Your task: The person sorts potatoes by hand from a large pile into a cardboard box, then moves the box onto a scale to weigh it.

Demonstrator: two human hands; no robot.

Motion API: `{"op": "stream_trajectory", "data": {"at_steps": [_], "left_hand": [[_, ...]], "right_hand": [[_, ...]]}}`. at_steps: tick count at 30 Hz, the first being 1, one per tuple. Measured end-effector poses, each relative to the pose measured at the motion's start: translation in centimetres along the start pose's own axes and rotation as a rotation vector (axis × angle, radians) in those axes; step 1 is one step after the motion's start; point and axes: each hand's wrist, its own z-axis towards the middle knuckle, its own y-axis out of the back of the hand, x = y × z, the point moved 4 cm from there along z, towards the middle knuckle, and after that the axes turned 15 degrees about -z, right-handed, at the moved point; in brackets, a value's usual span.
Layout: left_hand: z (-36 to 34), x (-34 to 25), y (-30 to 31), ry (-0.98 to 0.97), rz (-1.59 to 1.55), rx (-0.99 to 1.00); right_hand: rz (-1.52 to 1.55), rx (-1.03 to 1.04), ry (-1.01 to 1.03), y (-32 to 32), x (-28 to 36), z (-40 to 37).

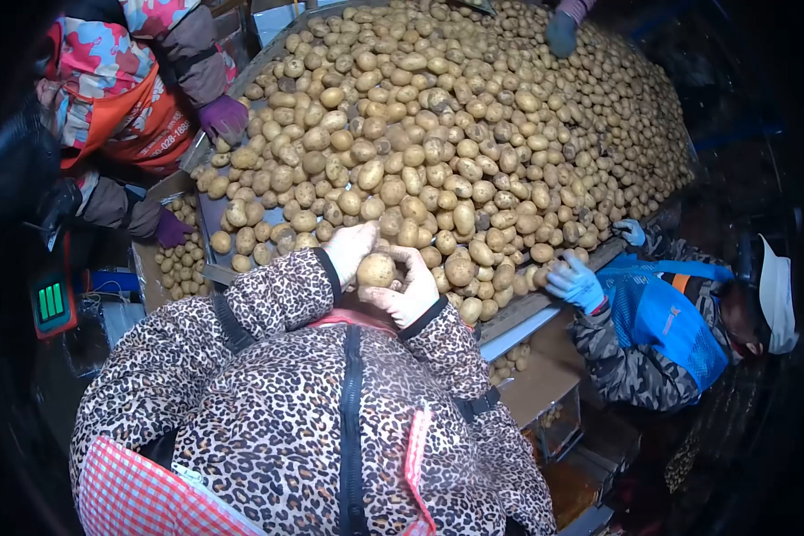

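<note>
A round, dull-skinned potato (375,269) is held at the near edge of the heaped pile (438,134), clasped between the white-gloved left hand (348,248) and right hand (411,288), both curled partway around it. Little free room is left there.

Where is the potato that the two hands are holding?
The potato is just below the middle of the head view. It is cupped between the left hand and the right hand, at the near edge of the big potato pile.

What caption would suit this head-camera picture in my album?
Left hand and right hand hold one potato at a table heaped with potatoes, co-workers alongside.
</note>
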Motion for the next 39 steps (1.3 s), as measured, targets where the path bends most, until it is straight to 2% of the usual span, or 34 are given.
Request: {"op": "stream_trajectory", "data": {"at_steps": [1,2,3,5,6,7,9,10,11,13,15,16,17,19,22,23,25,26,29,30,31,34,37,39], "left_hand": [[0.2,0.1,0.0,0.099,-0.149,0.0],[0.8,-0.4,0.4,0.053,-0.01,0.042],[1.6,-0.9,0.4,-0.083,-0.047,0.032],[1.7,-2.3,2.2,0.005,0.114,0.079],[1.1,-2.5,2.3,0.103,-0.235,0.137],[-0.1,-3.4,2.2,0.195,-0.408,0.079],[-1.7,-4.4,1.7,0.305,-0.49,0.146],[-2.1,-3.7,2.3,0.279,-0.548,0.204],[-3.1,-4.0,2.6,0.327,-0.485,0.111],[-3.8,-2.2,6.3,0.359,-0.799,0.314],[-7.2,-2.7,11.1,0.371,-0.731,-0.064],[-9.0,-2.3,14.3,0.337,-0.648,0.01],[-11.3,-1.7,17.5,0.301,-0.564,0.076],[-17.1,-0.4,22.8,0.342,0.058,-0.228],[-24.7,2.4,26.1,0.352,1.015,-0.283],[-26.5,1.2,24.7,0.366,1.082,-0.418],[-28.0,0.8,25.0,0.236,1.04,-0.708],[-28.1,0.9,25.3,0.128,1.013,-0.757],[-25.8,0.0,22.3,0.07,1.035,-0.661],[-24.1,-1.7,20.1,0.051,0.961,-0.452],[-23.3,0.5,21.4,-0.103,1.115,-0.478],[-22.0,-2.1,17.5,-0.191,1.111,-0.536],[-19.8,-3.4,15.4,-0.277,1.128,-0.441],[-18.1,-5.8,12.1,-0.319,0.932,-0.35]], "right_hand": [[0.037,0.009,-0.032,0.2,0.2,0.2],[0.136,0.015,-0.045,0.4,0.3,0.5],[0.069,0.02,0.031,1.0,1.4,0.9],[-0.897,-0.259,0.379,4.6,3.0,1.1],[-0.963,-0.34,0.401,6.8,3.2,1.3],[-1.027,-0.42,0.424,9.0,3.5,1.7],[-1.092,-0.5,0.133,13.9,2.2,3.5],[-1.226,-0.467,-0.012,15.9,1.3,5.1],[-1.359,-0.43,-0.161,17.7,0.4,6.7],[-1.637,-0.145,-0.402,19.4,-1.6,9.9],[-1.768,0.018,-0.474,18.7,-2.8,11.3],[-1.81,0.071,-0.483,18.9,-3.5,11.9],[-1.839,0.112,-0.484,18.9,-4.2,12.5],[-1.869,0.175,-0.472,19.1,-5.1,13.5],[-1.881,0.205,-0.427,20.2,-6.1,14.1],[-1.88,0.211,-0.411,20.5,-6.2,14.1],[-1.948,0.194,-0.324,22.4,-9.1,14.4],[-1.964,0.212,-0.306,22.2,-8.9,14.6],[-1.974,0.229,-0.272,21.3,-7.7,14.9],[-1.969,0.229,-0.245,20.8,-7.4,15.3],[-1.958,0.215,-0.214,20.7,-7.1,15.3],[-1.894,0.122,-0.131,21.1,-6.7,14.6],[-1.637,-0.097,-0.067,21.8,-5.5,13.0],[-1.263,-0.258,0.013,22.3,-4.8,12.2]]}}
